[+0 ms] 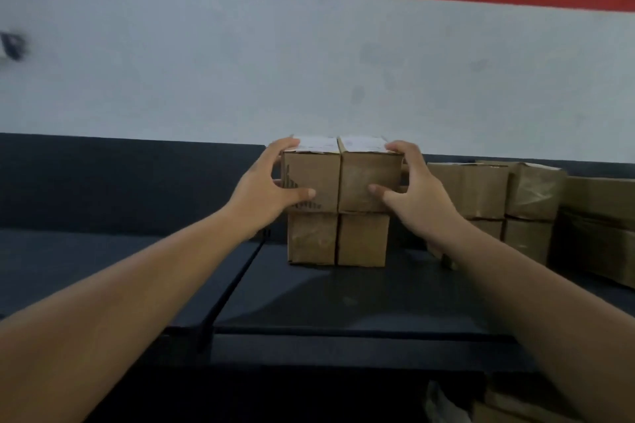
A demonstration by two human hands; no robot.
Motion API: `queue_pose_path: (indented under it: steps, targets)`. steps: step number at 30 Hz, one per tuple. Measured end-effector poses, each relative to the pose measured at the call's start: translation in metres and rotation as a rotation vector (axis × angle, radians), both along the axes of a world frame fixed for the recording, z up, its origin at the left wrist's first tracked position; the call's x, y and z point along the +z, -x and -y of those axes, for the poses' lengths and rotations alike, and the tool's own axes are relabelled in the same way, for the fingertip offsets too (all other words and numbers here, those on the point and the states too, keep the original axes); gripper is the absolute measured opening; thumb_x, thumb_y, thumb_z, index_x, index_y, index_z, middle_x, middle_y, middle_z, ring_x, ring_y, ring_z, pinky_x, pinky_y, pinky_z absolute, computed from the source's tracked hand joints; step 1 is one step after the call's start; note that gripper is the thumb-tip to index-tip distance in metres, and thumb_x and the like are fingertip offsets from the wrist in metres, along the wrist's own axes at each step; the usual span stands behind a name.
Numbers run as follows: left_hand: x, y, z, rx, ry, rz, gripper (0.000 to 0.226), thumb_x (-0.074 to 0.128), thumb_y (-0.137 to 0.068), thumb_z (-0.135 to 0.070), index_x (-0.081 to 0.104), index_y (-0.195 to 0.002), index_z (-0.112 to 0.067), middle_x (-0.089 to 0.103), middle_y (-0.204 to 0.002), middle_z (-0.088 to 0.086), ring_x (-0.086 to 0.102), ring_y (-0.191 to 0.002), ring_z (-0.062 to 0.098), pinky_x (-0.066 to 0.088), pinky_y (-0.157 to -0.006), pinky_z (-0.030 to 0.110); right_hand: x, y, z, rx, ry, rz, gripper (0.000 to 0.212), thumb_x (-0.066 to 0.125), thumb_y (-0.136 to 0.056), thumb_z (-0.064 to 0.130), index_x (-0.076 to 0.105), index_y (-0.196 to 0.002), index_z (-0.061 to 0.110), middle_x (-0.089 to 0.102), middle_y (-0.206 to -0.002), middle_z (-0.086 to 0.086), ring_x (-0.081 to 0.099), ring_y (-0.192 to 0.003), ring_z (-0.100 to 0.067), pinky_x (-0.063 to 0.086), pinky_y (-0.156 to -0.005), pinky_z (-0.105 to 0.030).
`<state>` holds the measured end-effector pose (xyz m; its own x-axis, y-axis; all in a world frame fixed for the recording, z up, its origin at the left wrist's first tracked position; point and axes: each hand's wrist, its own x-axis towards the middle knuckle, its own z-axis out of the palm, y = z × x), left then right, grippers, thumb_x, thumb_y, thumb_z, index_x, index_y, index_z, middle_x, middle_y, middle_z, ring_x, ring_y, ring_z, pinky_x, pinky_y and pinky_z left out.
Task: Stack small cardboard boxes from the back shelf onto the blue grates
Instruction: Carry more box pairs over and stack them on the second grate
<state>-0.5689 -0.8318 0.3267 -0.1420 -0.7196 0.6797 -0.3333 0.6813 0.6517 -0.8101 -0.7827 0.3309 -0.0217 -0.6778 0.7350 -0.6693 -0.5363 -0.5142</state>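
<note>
Between left hand (264, 182) and right hand (417, 189), two top boxes (340, 178) sit clamped.

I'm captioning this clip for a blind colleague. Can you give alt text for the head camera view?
Two bare hands, left hand and right hand, clasp the top two boxes of a two-by-two cardboard stack on a dark shelf. More boxes sit to the right.
</note>
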Motion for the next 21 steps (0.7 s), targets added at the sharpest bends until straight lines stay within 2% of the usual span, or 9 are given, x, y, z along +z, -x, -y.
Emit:
queue_pose_path:
  steps: [1, 3, 7, 11, 12, 14, 16, 18, 21]
  targets:
    - [-0.003, -0.004, -0.015, -0.001, 0.003, -0.037, 0.074, 0.086, -0.072, -0.021, 0.047, -0.129, -0.048, 0.053, -0.134, -0.006, 0.063, -0.106, 0.015, 0.058, -0.087, 0.038, -0.002, -0.002, -0.009, 0.017, 0.027, -0.012, 0.057, 0.070, -0.085, 0.032, 0.034, -0.127, 0.045, 0.061, -0.105, 0.001, 0.063, -0.091, -0.019, 0.056, -0.081, -0.041]
    - [-0.011, -0.011, -0.045, 0.006, 0.004, -0.105, 0.074, 0.086, -0.071, -0.014, 0.051, -0.128, -0.045, 0.055, -0.132, -0.004, 0.065, -0.103, 0.012, 0.060, -0.083, 0.035, -0.009, -0.008, -0.025, 0.063, 0.075, -0.039, 0.060, 0.071, -0.084, 0.032, 0.033, -0.129, 0.047, 0.060, -0.112, 0.000, 0.062, -0.097, -0.021, 0.055, -0.084, -0.044]
    - [-0.032, -0.036, -0.111, 0.134, 0.055, -0.162, 0.076, 0.088, -0.067, -0.011, 0.053, -0.126, -0.045, 0.057, -0.129, -0.008, 0.066, -0.101, 0.009, 0.060, -0.083, 0.034, -0.025, -0.035, -0.056, 0.216, 0.146, -0.042, 0.063, 0.071, -0.084, 0.028, 0.034, -0.134, 0.042, 0.056, -0.124, 0.003, 0.056, -0.108, -0.016, 0.052, -0.092, -0.035]
    - [-0.060, -0.073, -0.180, 0.359, 0.120, -0.124, 0.076, 0.088, -0.067, -0.015, 0.052, -0.127, -0.045, 0.054, -0.129, -0.024, 0.059, -0.108, -0.005, 0.052, -0.087, 0.016, -0.050, -0.083, -0.083, 0.434, 0.121, 0.023, 0.062, 0.073, -0.083, 0.022, 0.037, -0.129, 0.045, 0.051, -0.125, 0.014, 0.055, -0.111, -0.010, 0.052, -0.093, -0.034]
    - [-0.067, -0.084, -0.197, 0.406, 0.120, -0.123, 0.076, 0.088, -0.067, -0.015, 0.051, -0.128, -0.045, 0.052, -0.128, -0.028, 0.058, -0.109, -0.006, 0.051, -0.086, 0.014, -0.057, -0.096, -0.089, 0.498, 0.106, 0.044, 0.062, 0.073, -0.083, 0.021, 0.038, -0.128, 0.047, 0.051, -0.124, 0.017, 0.055, -0.111, -0.007, 0.052, -0.093, -0.031]
    - [-0.080, -0.107, -0.231, 0.493, 0.108, -0.121, 0.077, 0.088, -0.067, -0.016, 0.051, -0.127, -0.047, 0.051, -0.127, -0.031, 0.059, -0.109, -0.004, 0.053, -0.083, 0.015, -0.073, -0.125, -0.102, 0.601, 0.094, 0.076, 0.063, 0.074, -0.083, 0.020, 0.038, -0.125, 0.051, 0.049, -0.120, 0.025, 0.054, -0.109, 0.001, 0.050, -0.089, -0.017]
    - [-0.092, -0.130, -0.265, 0.587, 0.101, -0.120, 0.077, 0.088, -0.067, -0.018, 0.051, -0.125, -0.051, 0.052, -0.127, -0.032, 0.059, -0.109, -0.004, 0.053, -0.083, 0.016, -0.089, -0.156, -0.117, 0.674, 0.092, 0.097, 0.065, 0.074, -0.082, 0.019, 0.038, -0.124, 0.053, 0.049, -0.120, 0.025, 0.052, -0.107, 0.006, 0.046, -0.083, -0.007]
    - [-0.103, -0.155, -0.295, 0.673, 0.088, -0.126, 0.076, 0.088, -0.068, -0.019, 0.050, -0.124, -0.054, 0.053, -0.129, -0.030, 0.058, -0.111, -0.005, 0.052, -0.087, 0.016, -0.102, -0.190, -0.130, 0.741, 0.076, 0.119, 0.066, 0.075, -0.081, 0.018, 0.039, -0.124, 0.053, 0.051, -0.124, 0.018, 0.053, -0.109, 0.003, 0.046, -0.084, -0.009]
    - [-0.116, -0.196, -0.334, 0.788, 0.063, -0.116, 0.077, 0.088, -0.068, -0.020, 0.050, -0.126, -0.053, 0.055, -0.132, -0.024, 0.057, -0.116, 0.003, 0.053, -0.095, 0.030, -0.117, -0.245, -0.147, 0.847, 0.029, 0.143, 0.065, 0.076, -0.080, 0.016, 0.040, -0.123, 0.050, 0.053, -0.124, 0.015, 0.054, -0.112, -0.006, 0.052, -0.090, -0.030]
